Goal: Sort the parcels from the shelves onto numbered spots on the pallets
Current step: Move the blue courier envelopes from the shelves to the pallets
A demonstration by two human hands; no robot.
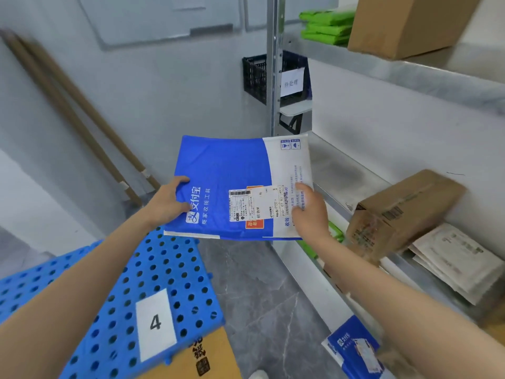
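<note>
I hold a flat blue and white mailer parcel (232, 170) with a shipping label in front of me, above the floor between pallet and shelf. My left hand (168, 201) grips its left edge, thumb on top. My right hand (310, 212) grips its right edge near the label. Below left lies a blue perforated pallet (103, 285) with a white tag marked 4 (155, 322).
A metal shelf rack (355, 170) stands to the right, holding a brown box (401, 212), paper envelopes (456, 263), green packets (326, 26) and a large carton (404, 23). Another blue mailer (355, 348) sits low right. A black crate (257, 75) hangs behind. A brown parcel (202, 359) lies on the pallet.
</note>
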